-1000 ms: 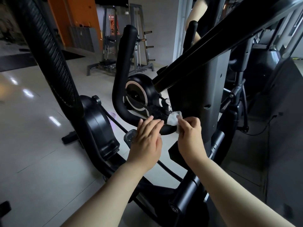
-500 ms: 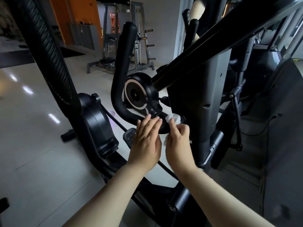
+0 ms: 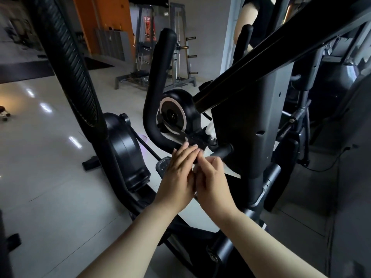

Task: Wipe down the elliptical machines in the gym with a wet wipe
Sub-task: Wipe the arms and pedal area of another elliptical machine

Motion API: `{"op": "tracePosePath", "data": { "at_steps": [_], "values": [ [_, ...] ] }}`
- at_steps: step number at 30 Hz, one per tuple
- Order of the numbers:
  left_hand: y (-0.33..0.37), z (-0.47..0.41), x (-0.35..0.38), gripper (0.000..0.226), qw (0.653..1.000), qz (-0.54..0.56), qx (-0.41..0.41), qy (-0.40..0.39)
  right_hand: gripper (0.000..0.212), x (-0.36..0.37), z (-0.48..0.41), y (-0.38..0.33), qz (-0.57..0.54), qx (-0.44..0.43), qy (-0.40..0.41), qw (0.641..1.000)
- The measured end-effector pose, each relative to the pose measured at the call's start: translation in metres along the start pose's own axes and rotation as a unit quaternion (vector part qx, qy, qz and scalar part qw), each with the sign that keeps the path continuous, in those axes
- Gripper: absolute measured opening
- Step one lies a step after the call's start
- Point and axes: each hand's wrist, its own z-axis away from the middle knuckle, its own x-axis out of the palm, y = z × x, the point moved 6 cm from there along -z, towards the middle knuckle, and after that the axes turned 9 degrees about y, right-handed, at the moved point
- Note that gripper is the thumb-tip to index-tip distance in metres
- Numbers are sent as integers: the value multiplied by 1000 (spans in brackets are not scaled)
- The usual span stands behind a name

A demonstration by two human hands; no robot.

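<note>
While the left hand [image 3: 180, 173] rests straight-fingered on the handlebar [image 3: 152, 109], the right hand [image 3: 212, 177] pinches the wet wipe [image 3: 207, 155].

White wipe [image 3: 207, 154] against black elliptical [image 3: 247, 117]

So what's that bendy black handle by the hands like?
The handle is a thick, matte black tube shaped like a J. Its rounded tip points up; lower down it curves round towards the machine's dark column. It looks smooth and rubbery. The left hand rests straight fingertips on its lower bend, and the right hand holds a white wet wipe beside it.
</note>
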Motion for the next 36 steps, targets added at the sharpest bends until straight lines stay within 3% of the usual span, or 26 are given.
{"op": "tracePosePath", "data": {
  "at_steps": [3, 5, 7, 9, 11, 12, 15, 19, 22, 24, 29, 34, 36],
  "values": [
    [-2, 2, -3, 59, 1000, 14, -8, -10, 21, -23, -24, 25, 13, 39, 117, 992],
    [-1, 1, -5, 59, 999, 33, -34, -2, 19, -30, -36, 38, 92, 44, 142, 985],
    [2, 0, -7, 57, 996, 53, -67, 20, 19, -22, -36, 26, 132, 3, 109, 985],
    [5, 0, -11, 58, 991, 72, -101, 49, 38, -11, -32, 6, 74, -6, 37, 997],
    [9, 1, -17, 60, 985, 103, -116, 81, 50, -6, -27, -4, -10, 41, -6, 999],
    [11, 1, -18, 59, 983, 113, -111, 88, 44, -6, -27, -4, -47, 73, -1, 996],
    [12, -5, -13, 55, 997, 41, -45, 56, 35, -11, -34, 5, -126, 149, 30, 980],
    [0, -8, -2, 49, 997, -45, 62, 21, 35, -17, -40, 12, -56, 129, 84, 986],
    [-7, -7, -17, 67, 992, -52, 108, 43, 31, -9, -40, 4, 65, 22, 76, 995],
    [-17, -11, -32, 63, 987, -80, 122, 73, 36, 3, -37, -1, 123, -43, 44, 991],
    [-46, -24, -74, 41, 964, -159, 91, 192, 38, 24, -33, 2, 228, -85, -39, 969],
    [-12, -64, -118, 31, 923, -90, 49, 370, 33, 34, -39, 2, 288, -56, -49, 955],
    [-20, -82, -126, 33, 915, -88, 0, 393, 34, 40, -42, 2, 299, -40, -67, 951]
  ]
}}
